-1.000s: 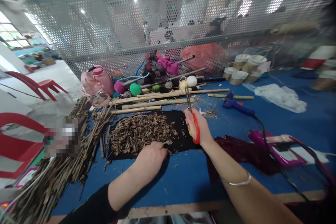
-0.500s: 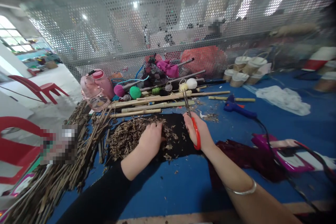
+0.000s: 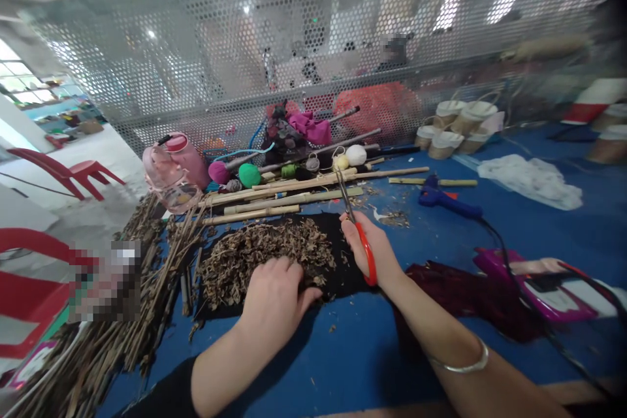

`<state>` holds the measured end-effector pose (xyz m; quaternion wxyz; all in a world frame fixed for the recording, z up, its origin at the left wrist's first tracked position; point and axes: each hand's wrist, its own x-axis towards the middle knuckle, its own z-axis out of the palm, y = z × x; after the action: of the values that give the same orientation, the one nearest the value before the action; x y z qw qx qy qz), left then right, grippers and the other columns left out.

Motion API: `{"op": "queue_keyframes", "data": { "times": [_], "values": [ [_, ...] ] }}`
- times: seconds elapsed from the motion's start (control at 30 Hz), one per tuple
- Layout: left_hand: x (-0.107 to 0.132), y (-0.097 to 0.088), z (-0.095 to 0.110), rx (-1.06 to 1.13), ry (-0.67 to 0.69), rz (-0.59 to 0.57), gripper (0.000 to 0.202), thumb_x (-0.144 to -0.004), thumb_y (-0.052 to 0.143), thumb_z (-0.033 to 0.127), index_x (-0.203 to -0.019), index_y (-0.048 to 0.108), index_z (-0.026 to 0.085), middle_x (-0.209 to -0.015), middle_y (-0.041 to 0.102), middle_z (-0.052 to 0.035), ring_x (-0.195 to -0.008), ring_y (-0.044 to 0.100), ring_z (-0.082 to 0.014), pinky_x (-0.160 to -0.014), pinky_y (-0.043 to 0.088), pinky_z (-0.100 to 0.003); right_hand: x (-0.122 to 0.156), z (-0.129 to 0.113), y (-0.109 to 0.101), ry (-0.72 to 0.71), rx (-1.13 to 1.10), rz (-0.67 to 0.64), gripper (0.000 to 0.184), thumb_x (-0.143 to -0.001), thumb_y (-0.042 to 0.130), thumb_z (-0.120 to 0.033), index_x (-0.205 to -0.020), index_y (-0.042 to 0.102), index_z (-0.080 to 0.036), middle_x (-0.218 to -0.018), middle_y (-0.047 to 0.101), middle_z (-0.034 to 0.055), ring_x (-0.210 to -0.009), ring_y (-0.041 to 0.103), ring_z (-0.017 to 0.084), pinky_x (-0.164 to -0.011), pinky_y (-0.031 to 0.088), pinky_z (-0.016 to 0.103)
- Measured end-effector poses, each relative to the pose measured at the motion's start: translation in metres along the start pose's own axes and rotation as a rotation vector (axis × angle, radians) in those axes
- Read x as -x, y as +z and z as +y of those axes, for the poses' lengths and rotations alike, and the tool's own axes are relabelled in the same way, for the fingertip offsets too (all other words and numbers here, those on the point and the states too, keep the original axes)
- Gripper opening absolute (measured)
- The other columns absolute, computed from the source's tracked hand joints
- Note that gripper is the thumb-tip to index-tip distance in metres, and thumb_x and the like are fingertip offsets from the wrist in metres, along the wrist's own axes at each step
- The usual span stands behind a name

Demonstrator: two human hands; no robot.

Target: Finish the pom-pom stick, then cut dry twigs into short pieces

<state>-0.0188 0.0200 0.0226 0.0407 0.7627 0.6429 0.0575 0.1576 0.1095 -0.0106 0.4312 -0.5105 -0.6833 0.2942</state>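
A pile of dry, crumpled brown leaves (image 3: 245,255) lies spread on a black cloth (image 3: 343,258) in front of me. My left hand (image 3: 274,287) rests palm down at the pile's near edge, its thumb stretched out to the right and its fingertips partly lost among the leaves. In my right hand (image 3: 372,245) is a pair of scissors (image 3: 365,251) with red handles. Their blades point up and away, over the cloth's right end. That hand also touches the cloth's right edge. A silver bangle (image 3: 463,362) circles the right wrist.
Dry stalks (image 3: 132,313) are heaped at the left. Behind the cloth lie bamboo sticks (image 3: 294,199), yarn balls (image 3: 249,174) and a pink jug (image 3: 189,160). To the right are a blue glue gun (image 3: 448,201), dark red fabric (image 3: 465,294), a purple device (image 3: 548,294) and white-topped cups (image 3: 445,144).
My left hand has come back toward me to the pile's near edge, its thumb now spread. Leaves now cover more of the cloth's middle. My right hand keeps the scissors in nearly the same place.
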Motion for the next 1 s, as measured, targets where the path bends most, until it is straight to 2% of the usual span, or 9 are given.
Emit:
{"op": "queue_keyframes", "data": {
  "times": [0.07, 0.17, 0.3, 0.37, 0.5, 0.63, 0.73, 0.8, 1.0],
  "values": [
    [0.008, 0.006, 0.004, 0.018, -0.029, -0.110, 0.033, -0.080, 0.055, 0.050, -0.085, 0.061, 0.018, -0.082, 0.061, -0.0059, -0.082, 0.059, -0.0245, -0.072, 0.048, -0.037, 0.000, 0.000, 0.001, 0.004, -0.029, -0.013, 0.038, -0.087, 0.039, -0.055, -0.094, 0.054, -0.020, -0.052, 0.046, -0.0047, -0.044, 0.043, 0.011, -0.045, 0.035, 0.023],
    [0.010, 0.022, 0.009, 0.056, 0.006, -0.193, 0.024, -0.082, 0.058, 0.037, -0.099, 0.061, 0.021, -0.091, 0.062, -0.0046, -0.086, 0.061, -0.0223, -0.072, 0.049, -0.032, 0.001, 0.004, 0.002, 0.015, -0.061, -0.019, 0.038, -0.087, 0.040, -0.055, -0.096, 0.053, -0.021, -0.054, 0.046, -0.0048, -0.045, 0.044, 0.011, -0.045, 0.036, 0.022],
    [0.010, 0.034, 0.012, 0.064, 0.097, -0.249, 0.015, -0.087, 0.050, 0.026, -0.085, 0.063, 0.020, -0.086, 0.062, -0.0035, -0.080, 0.062, -0.0185, -0.071, 0.050, -0.029, 0.000, 0.010, 0.003, 0.019, -0.063, -0.004, 0.038, -0.087, 0.039, -0.055, -0.099, 0.054, -0.022, -0.056, 0.046, -0.0050, -0.047, 0.043, 0.011, -0.046, 0.036, 0.022],
    [0.009, 0.030, 0.010, 0.075, 0.113, -0.217, 0.019, -0.089, 0.046, 0.026, -0.082, 0.062, 0.019, -0.084, 0.062, -0.0034, -0.078, 0.061, -0.0175, -0.070, 0.049, -0.028, 0.000, 0.011, 0.004, 0.021, -0.053, 0.000, 0.038, -0.087, 0.039, -0.055, -0.099, 0.054, -0.022, -0.055, 0.046, -0.0052, -0.047, 0.043, 0.011, -0.046, 0.035, 0.022],
    [-0.001, 0.011, -0.007, 0.099, 0.038, -0.045, 0.023, -0.091, 0.040, 0.025, -0.088, 0.062, 0.020, -0.087, 0.062, -0.0039, -0.083, 0.061, -0.0173, -0.074, 0.048, -0.027, 0.000, 0.007, 0.003, 0.004, -0.032, -0.007, 0.039, -0.087, 0.038, -0.055, -0.096, 0.054, -0.021, -0.053, 0.045, -0.0056, -0.045, 0.042, 0.011, -0.045, 0.034, 0.023],
    [-0.012, -0.003, -0.020, 0.057, -0.117, 0.032, 0.026, -0.090, 0.043, 0.023, -0.113, 0.054, 0.020, -0.099, 0.061, -0.0070, -0.083, 0.062, -0.0188, -0.075, 0.049, -0.029, 0.000, 0.001, 0.001, 0.007, -0.020, -0.005, 0.039, -0.087, 0.038, -0.055, -0.095, 0.054, -0.021, -0.053, 0.047, -0.0044, -0.046, 0.044, 0.012, -0.046, 0.036, 0.023],
    [-0.013, 0.001, -0.018, 0.011, -0.123, 0.055, 0.041, -0.086, 0.050, 0.031, -0.125, 0.045, 0.022, -0.117, 0.053, -0.0102, -0.092, 0.061, -0.0216, -0.075, 0.050, -0.031, 0.000, 0.000, 0.000, -0.002, 0.002, 0.004, 0.038, -0.087, 0.039, -0.055, -0.093, 0.055, -0.020, -0.057, 0.052, -0.0020, -0.050, 0.047, 0.013, -0.049, 0.038, 0.024],
    [-0.014, 0.009, -0.017, -0.019, -0.074, 0.029, 0.044, -0.084, 0.054, 0.028, -0.127, 0.045, 0.023, -0.122, 0.050, -0.0105, -0.104, 0.056, -0.0231, -0.080, 0.049, -0.031, 0.000, 0.000, 0.000, -0.024, 0.028, 0.017, 0.039, -0.087, 0.039, -0.054, -0.093, 0.056, -0.020, -0.062, 0.056, 0.0002, -0.054, 0.050, 0.014, -0.053, 0.040, 0.025],
    [-0.032, 0.025, -0.034, 0.163, 0.003, 0.077, 0.028, -0.086, 0.046, 0.015, -0.109, 0.061, 0.020, -0.103, 0.064, -0.0068, -0.096, 0.060, -0.0183, -0.088, 0.047, -0.030, 0.000, 0.003, 0.001, -0.045, 0.039, 0.017, 0.040, -0.087, 0.038, -0.055, -0.093, 0.056, -0.020, -0.064, 0.059, 0.0014, -0.058, 0.053, 0.016, -0.055, 0.041, 0.025]
  ]
}}
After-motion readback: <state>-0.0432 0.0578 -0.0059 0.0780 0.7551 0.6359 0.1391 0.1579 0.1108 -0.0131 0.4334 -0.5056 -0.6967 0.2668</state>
